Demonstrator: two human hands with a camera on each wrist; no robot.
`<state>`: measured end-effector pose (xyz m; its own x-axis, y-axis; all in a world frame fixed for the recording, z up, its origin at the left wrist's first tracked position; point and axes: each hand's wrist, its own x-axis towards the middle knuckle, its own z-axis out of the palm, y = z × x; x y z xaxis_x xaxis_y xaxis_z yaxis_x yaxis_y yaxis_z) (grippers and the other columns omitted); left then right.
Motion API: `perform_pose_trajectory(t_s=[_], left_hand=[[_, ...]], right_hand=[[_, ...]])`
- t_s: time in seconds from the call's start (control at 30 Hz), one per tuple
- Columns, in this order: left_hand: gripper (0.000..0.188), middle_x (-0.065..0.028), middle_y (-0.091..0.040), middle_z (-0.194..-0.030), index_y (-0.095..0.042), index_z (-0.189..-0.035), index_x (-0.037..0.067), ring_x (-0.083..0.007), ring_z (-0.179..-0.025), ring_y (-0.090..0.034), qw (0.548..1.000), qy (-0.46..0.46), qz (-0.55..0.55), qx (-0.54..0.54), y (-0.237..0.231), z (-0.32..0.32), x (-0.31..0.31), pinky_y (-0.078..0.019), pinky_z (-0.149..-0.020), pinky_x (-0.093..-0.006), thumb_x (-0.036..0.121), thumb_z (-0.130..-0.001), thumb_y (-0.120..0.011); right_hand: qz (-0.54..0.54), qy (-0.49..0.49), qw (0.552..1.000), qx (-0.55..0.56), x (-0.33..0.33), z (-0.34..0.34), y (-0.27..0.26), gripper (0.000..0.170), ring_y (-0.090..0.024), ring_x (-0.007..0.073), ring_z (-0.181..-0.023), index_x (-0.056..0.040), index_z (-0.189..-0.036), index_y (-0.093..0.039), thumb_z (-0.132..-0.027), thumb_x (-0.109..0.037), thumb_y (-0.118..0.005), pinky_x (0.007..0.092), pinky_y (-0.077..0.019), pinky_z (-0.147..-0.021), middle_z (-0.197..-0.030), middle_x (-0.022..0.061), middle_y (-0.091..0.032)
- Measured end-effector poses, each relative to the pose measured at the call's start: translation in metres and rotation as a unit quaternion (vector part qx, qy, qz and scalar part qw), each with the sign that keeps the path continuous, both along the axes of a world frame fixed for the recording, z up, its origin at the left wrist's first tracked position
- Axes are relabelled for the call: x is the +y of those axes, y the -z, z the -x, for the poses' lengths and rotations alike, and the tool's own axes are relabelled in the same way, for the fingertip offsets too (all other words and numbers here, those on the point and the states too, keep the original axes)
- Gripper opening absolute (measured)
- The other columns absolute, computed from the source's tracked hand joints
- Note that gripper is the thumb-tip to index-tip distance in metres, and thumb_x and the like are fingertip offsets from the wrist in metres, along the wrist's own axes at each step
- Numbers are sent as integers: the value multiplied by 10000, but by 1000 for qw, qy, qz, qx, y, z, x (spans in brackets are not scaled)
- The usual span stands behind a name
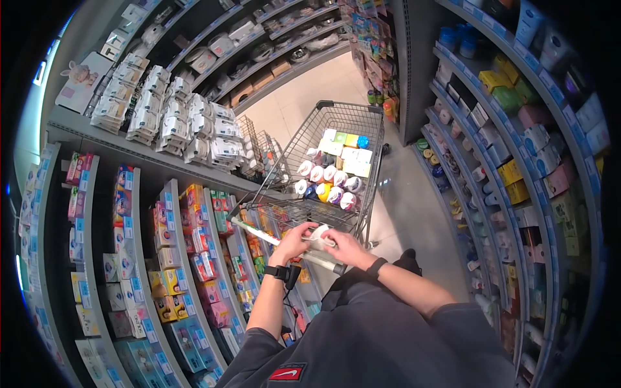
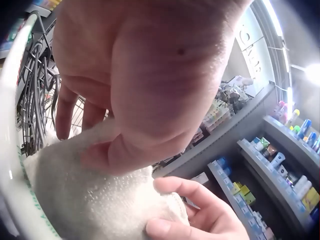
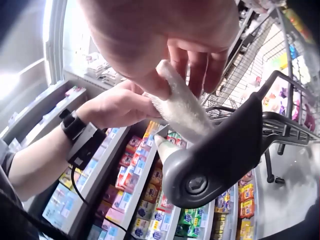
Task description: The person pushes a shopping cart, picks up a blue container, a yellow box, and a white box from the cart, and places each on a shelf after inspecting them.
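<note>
A small white fuzzy cloth [image 1: 319, 237] is held between both hands just above the cart handle [image 1: 259, 234]. My left hand [image 1: 294, 242] pinches one side of it; in the left wrist view the left thumb lies on top of the cloth [image 2: 95, 195]. My right hand [image 1: 346, 249] grips the other side with thumb and fingers, and in the right wrist view the cloth [image 3: 182, 107] hangs from it beside the handle's black end cap [image 3: 215, 155]. The undersides of the fingers are partly hidden.
The wire cart [image 1: 372, 139] holds several bottles [image 1: 330, 178] and boxes [image 1: 356, 158]. Shelves of boxed goods [image 1: 171, 284] stand at the left, more shelves [image 1: 511, 161] at the right. Packets [image 1: 174, 123] lie on a ledge. Tiled floor [image 1: 304, 87] shows beyond the cart.
</note>
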<state>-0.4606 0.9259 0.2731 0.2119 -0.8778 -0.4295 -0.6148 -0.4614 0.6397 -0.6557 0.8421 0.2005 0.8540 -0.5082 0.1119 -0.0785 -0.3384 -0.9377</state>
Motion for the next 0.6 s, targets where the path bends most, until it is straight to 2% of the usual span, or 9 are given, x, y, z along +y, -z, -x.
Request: perform_pose_trajectory(t_s=[0.03,0.1,0.17,0.3,0.4,0.5,0.53,0.57,0.6], left_hand=[[517,-109,-695,-1003,-598,-1234,162,-327,-940,-672,999,5,-23,-34,1,-5,2,-526,-831,-396,35,-733,-613],[400,-184,-707,-958,-574,-1148,119,-430,-920,-657,994,16,-72,-86,10,-15,9,-521,-815,-458,113,-750,-618],[395,-204,-701,-952,-547,-1147,110,-436,-926,-653,991,20,-74,-108,28,-25,15,-517,-817,-468,133,-760,-623],[402,-239,-680,-900,-475,-1124,86,-440,-907,-649,986,12,-67,-153,50,-29,24,-501,-798,-512,238,-807,-670],[367,-218,-679,-881,-485,-1067,88,-432,-886,-651,985,12,-55,-161,58,-31,26,-499,-765,-522,279,-834,-693],[334,-199,-690,-874,-522,-1021,77,-420,-886,-659,990,-94,5,-108,62,-36,23,-515,-761,-510,260,-820,-715],[334,-199,-690,-874,-522,-1021,77,-420,-886,-659,990,-96,5,-101,62,-35,22,-515,-761,-510,260,-820,-715],[320,-205,-694,-890,-551,-1024,66,-415,-900,-663,988,-73,-21,-132,62,-35,21,-520,-777,-504,251,-814,-706],[310,-212,-699,-906,-580,-1027,55,-409,-914,-668,984,-49,-46,-162,62,-33,19,-525,-794,-498,241,-808,-697]], right_hand=[[8,11,1000,7,8,-2,-4,342,-655,383,-875,-82,-1158,-510,-861,-166,-658,442,-523,-774,-889,207,-667],[50,24,997,59,16,-11,-9,283,-658,385,-851,-81,-1101,-520,-856,-146,-646,466,-513,-757,-856,185,-676],[121,64,986,95,24,-23,1,127,-662,374,-762,-81,-940,-552,-830,-100,-614,505,-480,-697,-761,132,-679],[208,82,966,130,29,-33,26,51,-628,303,-771,-98,-814,-623,-828,-146,-621,428,-467,-715,-739,89,-648],[254,118,952,126,36,-39,29,78,-604,291,-800,-112,-812,-671,-831,-180,-638,409,-465,-735,-755,67,-613],[249,141,943,171,39,-39,28,172,-601,278,-879,-130,-901,-732,-843,-279,-670,422,-453,-786,-856,71,-599],[246,164,938,180,40,-39,23,205,-598,275,-904,-133,-932,-741,-848,-310,-677,431,-447,-806,-890,74,-603],[224,139,937,228,40,-42,21,357,-589,283,-977,-120,-971,-746,-879,-447,-637,447,-439,-862,-962,97,-614],[226,137,936,234,41,-43,24,357,-589,283,-977,-120,-971,-746,-879,-447,-637,447,-439,-862,-962,97,-614]])
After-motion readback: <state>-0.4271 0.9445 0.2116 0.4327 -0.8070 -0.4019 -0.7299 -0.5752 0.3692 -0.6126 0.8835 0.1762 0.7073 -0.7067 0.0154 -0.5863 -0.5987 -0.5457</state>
